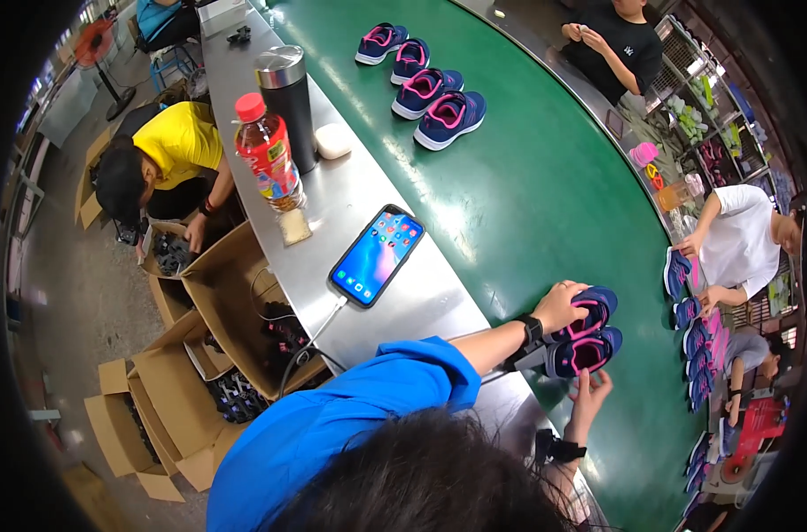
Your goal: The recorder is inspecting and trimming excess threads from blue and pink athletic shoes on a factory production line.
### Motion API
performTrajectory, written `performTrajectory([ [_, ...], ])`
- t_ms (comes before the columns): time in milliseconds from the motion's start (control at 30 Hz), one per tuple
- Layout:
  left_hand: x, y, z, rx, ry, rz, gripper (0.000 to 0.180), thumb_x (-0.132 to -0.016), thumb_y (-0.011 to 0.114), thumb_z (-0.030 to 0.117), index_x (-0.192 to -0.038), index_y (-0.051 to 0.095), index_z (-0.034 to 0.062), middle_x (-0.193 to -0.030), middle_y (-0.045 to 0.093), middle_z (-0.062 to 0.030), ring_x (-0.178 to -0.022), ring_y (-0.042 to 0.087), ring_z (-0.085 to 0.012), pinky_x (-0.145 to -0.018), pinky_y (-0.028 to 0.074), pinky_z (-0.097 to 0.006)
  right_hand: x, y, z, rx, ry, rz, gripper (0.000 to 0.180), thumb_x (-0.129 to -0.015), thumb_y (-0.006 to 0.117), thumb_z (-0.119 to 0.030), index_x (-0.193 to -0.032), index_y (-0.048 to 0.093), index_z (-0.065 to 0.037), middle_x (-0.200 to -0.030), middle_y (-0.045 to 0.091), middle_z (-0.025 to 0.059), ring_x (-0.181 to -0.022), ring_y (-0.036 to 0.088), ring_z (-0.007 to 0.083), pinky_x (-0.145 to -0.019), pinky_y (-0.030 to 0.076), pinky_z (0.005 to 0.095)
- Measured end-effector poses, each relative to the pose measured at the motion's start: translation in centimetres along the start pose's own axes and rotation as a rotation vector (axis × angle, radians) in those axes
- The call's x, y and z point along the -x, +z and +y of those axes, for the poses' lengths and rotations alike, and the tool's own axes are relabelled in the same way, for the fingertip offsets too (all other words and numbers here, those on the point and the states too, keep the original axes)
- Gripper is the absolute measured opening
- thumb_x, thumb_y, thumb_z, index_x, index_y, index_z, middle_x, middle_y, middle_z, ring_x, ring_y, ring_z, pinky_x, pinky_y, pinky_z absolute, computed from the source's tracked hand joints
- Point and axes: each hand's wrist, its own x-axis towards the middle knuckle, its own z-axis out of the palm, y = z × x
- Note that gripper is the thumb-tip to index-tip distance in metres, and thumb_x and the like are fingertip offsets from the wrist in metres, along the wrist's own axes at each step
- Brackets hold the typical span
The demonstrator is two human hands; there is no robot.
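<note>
Two navy and pink shoes lie side by side on the green conveyor belt (527, 177), near its edge. My left hand (558, 306), with a black watch on the wrist, grips the heel end of the farther shoe (596, 308). My right hand (591, 392) comes from below and its fingertips hold the side of the nearer shoe (586, 353). A small grey tag lies by the shoes' heels, half under my left wrist.
A steel ledge (350, 199) beside the belt carries a lit phone (377, 254) on a cable, a red-capped bottle (268, 152), a steel tumbler (288, 102) and a white case (333, 140). Several more shoes (425, 89) sit farther along. Open cartons (235, 293) stand left; other people work around the belt.
</note>
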Motion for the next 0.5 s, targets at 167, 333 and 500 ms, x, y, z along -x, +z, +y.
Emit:
performTrajectory([
  [167, -0.3, 0.6, 0.9, -0.216, -0.135, -0.041, 0.048, -0.073, 0.062, 0.013, -0.116, 0.059, -0.0078, -0.128, 0.052, -0.0282, -0.120, 0.051, -0.0404, -0.102, 0.044, -0.042, -1.5, 3.2, 0.1, -0.211, 0.170, -0.014, 0.064, -0.089, 0.067, -0.035, -0.128, 0.027, -0.004, -0.096, 0.055, 0.0132, -0.064, 0.063, 0.0195, -0.050, 0.053, 0.0298],
  [333, 3.6, -4.1, 7.1, 0.262, -0.521, 0.003, 0.038, -0.071, 0.056, 0.001, -0.107, 0.066, -0.0018, -0.100, 0.069, -0.0165, -0.092, 0.067, -0.0254, -0.079, 0.052, -0.036, -2.2, -0.4, 0.4, -0.415, 0.095, -0.229, 0.025, -0.092, 0.056, -0.020, -0.112, 0.051, -0.005, -0.091, 0.062, 0.0063, -0.059, 0.062, 0.0170, -0.049, 0.052, 0.0293],
  [500, 12.8, -7.9, 11.0, 0.735, -0.592, -0.172, 0.043, -0.077, 0.046, 0.004, -0.117, 0.058, 0.0095, -0.107, 0.063, -0.0040, -0.097, 0.060, -0.0164, -0.084, 0.048, -0.033, 5.2, -2.7, 0.7, -0.504, -0.015, -0.378, 0.036, -0.095, 0.053, -0.023, -0.126, 0.052, -0.007, -0.109, 0.065, 0.0036, -0.081, 0.062, 0.0164, -0.064, 0.050, 0.0313],
])
